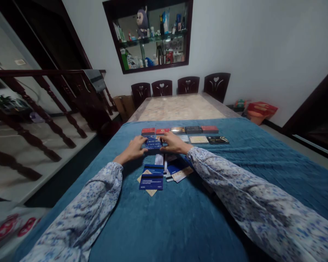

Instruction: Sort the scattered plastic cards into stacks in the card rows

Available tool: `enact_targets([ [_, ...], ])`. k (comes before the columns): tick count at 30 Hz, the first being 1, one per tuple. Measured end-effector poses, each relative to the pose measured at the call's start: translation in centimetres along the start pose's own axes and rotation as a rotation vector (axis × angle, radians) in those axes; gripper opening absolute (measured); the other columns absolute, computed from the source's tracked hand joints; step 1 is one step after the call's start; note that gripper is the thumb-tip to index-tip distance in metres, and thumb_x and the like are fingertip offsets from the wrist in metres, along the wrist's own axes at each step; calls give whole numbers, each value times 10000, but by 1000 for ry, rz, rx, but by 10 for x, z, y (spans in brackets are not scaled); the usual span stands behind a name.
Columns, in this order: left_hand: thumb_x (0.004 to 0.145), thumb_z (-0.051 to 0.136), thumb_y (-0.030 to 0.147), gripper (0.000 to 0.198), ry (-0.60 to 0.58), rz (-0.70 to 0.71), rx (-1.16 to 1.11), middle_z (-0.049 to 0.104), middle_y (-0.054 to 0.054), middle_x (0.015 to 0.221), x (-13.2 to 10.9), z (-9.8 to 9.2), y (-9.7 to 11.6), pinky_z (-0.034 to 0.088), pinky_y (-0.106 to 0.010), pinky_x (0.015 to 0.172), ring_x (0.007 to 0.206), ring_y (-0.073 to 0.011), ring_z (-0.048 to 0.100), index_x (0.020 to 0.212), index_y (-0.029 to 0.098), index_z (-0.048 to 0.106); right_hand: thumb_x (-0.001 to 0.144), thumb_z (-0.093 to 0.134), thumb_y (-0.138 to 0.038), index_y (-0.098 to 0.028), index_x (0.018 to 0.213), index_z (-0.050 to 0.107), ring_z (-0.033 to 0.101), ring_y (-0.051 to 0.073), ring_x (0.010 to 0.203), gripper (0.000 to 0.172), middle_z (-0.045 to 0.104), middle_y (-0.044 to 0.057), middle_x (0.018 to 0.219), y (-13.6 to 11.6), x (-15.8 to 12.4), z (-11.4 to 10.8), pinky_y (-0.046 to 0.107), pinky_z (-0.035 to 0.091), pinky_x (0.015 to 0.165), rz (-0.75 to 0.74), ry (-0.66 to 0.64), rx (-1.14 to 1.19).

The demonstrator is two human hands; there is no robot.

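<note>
Both my hands hold a stack of dark blue cards (153, 143) by its two short sides, at the left end of the nearer row of card stacks. My left hand (133, 147) is closed on the left edge, my right hand (175, 142) on the right edge. Nearer to me lie loose blue cards (151, 181) crossed over a beige card (151, 193). Beside them is a loose pile of blue, white and beige cards (177, 168), partly hidden by my right forearm. To the right of my right hand sit a cream card stack (199, 139) and a black one (218, 140).
A farther row holds red stacks (210, 129), a gold stack (178, 130) and a dark stack (193, 129). A blue cloth (142, 225) covers the near part of the table (180, 107). Several dark chairs (188, 84) stand along the far wall; a wooden railing (43, 72) is at left.
</note>
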State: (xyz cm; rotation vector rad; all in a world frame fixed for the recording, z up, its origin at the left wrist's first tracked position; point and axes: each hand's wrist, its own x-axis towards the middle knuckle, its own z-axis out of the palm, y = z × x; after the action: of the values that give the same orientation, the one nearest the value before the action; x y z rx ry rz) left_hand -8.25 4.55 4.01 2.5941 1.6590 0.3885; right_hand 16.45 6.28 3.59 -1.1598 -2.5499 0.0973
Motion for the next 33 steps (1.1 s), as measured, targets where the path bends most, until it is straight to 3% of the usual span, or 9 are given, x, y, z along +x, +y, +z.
enact_targets([
  [5,813,706,262,503,-4,25,-11,612,-135,1269,12,-1,-23,482,-487,1058,1213,-330,583,1306,182,643,842,776,-405,-140,1137,738,572,310,1202,398,658,173,1241,-4,22,1,371,474,963,35,-71,-50],
  [14,760,727,243,501,-15,32,-19,641,-125,1190,33,1,-53,491,-417,1057,1158,-299,609,1250,149,683,840,772,-444,-166,1234,723,565,344,1246,484,653,177,1296,-7,48,5,384,499,954,85,-112,-109],
  [26,725,692,235,535,-88,-13,-2,675,-119,1241,55,9,-70,499,-380,1074,1189,-302,630,1252,147,694,857,721,-472,-157,1283,703,532,346,1274,530,636,181,1356,-6,72,10,395,465,1012,124,-201,-177],
  [33,711,680,250,500,-111,-5,3,715,-131,1235,60,11,-72,513,-433,1063,1175,-340,653,1199,143,711,859,720,-454,-167,1208,734,547,342,1257,452,647,159,1368,-3,78,13,388,465,989,110,-223,-169],
])
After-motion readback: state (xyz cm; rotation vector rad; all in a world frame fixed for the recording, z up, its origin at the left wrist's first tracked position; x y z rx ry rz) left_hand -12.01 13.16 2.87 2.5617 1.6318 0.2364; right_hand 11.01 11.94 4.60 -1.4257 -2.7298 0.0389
